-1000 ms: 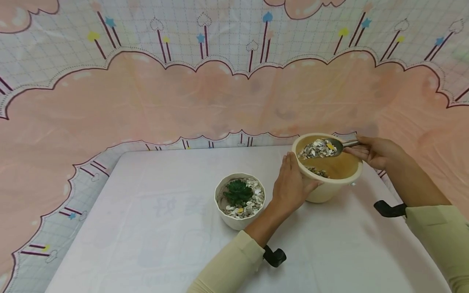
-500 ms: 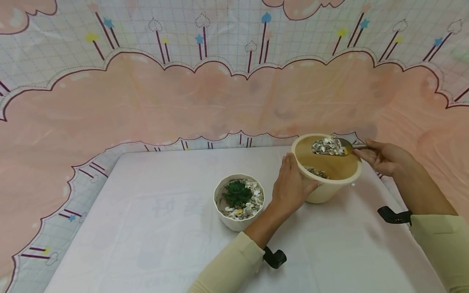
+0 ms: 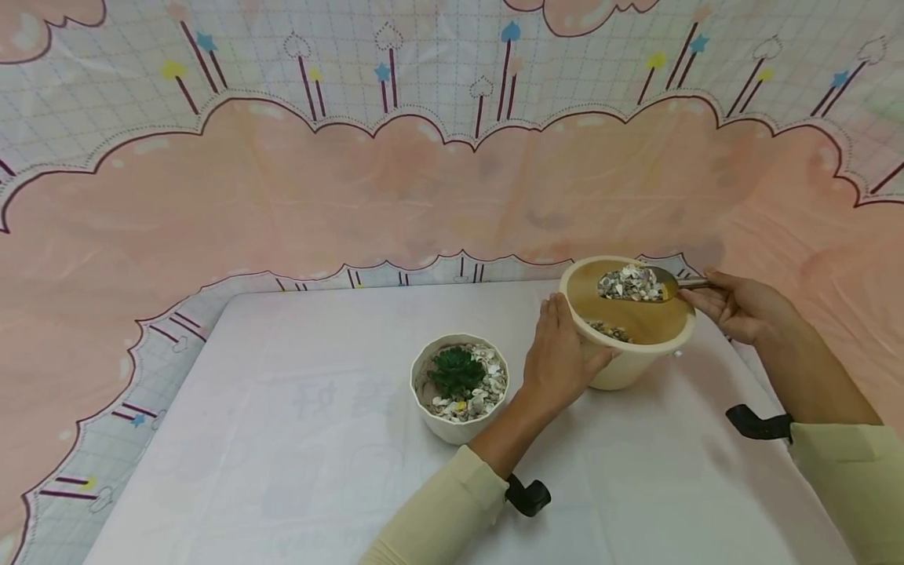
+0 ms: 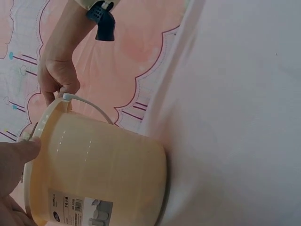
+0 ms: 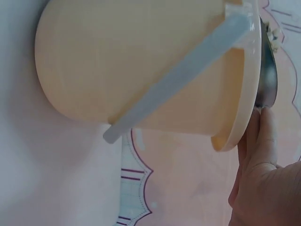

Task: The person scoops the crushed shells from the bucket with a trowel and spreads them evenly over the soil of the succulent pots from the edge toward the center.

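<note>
My left hand [image 3: 559, 357] holds the side of a cream plastic bucket [image 3: 617, 373], its thumb and fingers spread around the outside just below the rim. Between the fingers of my right hand [image 3: 738, 304] is the handle of a metal scoop [image 3: 667, 284]. Heaped with white and grey chips [image 3: 632, 282], plus a yellow bit, the scoop is level over the bucket's mouth. More chips [image 3: 609, 331] lie low inside the bucket. The right wrist view shows the scoop [image 5: 267, 75] just beyond the bucket's rim [image 5: 251, 80], with the right fingertips close to that rim.
Left of the bucket stands a white faceted pot [image 3: 452, 431] with a green succulent [image 3: 457, 372] among pale chips. The bucket's grey carrying handle [image 5: 178, 77] hangs down its side. White cloth covers the table [image 3: 304, 439]; a patterned curtain [image 3: 395, 196] rises behind.
The loaded scoop has shifted a little to the right over the bucket with my right hand, then stayed about level. My left hand, the bucket and the pot keep their places.
</note>
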`<state>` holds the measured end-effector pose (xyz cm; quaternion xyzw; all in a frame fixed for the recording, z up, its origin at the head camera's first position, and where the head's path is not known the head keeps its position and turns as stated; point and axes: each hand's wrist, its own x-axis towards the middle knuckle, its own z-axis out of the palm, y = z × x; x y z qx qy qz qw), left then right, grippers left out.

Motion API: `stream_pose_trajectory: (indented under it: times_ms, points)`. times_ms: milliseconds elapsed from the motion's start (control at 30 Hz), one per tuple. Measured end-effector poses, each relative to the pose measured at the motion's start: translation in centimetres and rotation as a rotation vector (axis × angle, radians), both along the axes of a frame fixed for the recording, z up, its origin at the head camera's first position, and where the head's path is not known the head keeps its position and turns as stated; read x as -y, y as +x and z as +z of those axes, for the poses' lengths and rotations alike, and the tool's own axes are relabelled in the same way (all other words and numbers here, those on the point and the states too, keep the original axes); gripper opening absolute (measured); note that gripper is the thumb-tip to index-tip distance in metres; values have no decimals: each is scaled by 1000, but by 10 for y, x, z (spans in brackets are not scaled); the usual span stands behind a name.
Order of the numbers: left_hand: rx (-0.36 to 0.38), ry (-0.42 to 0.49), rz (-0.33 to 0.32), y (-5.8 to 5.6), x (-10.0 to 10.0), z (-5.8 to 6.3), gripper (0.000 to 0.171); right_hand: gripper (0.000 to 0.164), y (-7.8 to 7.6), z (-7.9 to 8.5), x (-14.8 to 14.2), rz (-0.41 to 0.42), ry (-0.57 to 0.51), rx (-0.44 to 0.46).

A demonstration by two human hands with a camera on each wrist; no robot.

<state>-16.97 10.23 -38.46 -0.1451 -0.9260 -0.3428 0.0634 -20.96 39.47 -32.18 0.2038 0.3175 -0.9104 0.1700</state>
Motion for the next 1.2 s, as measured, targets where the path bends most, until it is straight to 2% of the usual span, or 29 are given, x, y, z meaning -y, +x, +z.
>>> stream_pose_trajectory:
  times_ms: [167, 333, 500, 733, 900, 1200]
  points:
    - [29, 29, -18, 3, 4, 3, 116, 37, 12, 1, 8, -12, 8, -41]
    - [42, 100, -61, 10, 14, 5, 112, 34, 24, -3, 17, -24, -43, -94]
    - [50, 109, -77, 21, 24, 10, 107, 38, 38, -8, 25, 32, -129, -171]
    - [-20, 84, -129, 41, 37, 21, 104, 38, 55, -15, 40, 125, -176, -276]
    - [-68, 74, -120, 52, 45, 25, 104, 39, 65, -22, 54, 129, -179, -332]
    - [-82, 73, -66, 66, 61, 24, 105, 41, 79, -26, 69, 108, -112, -325]
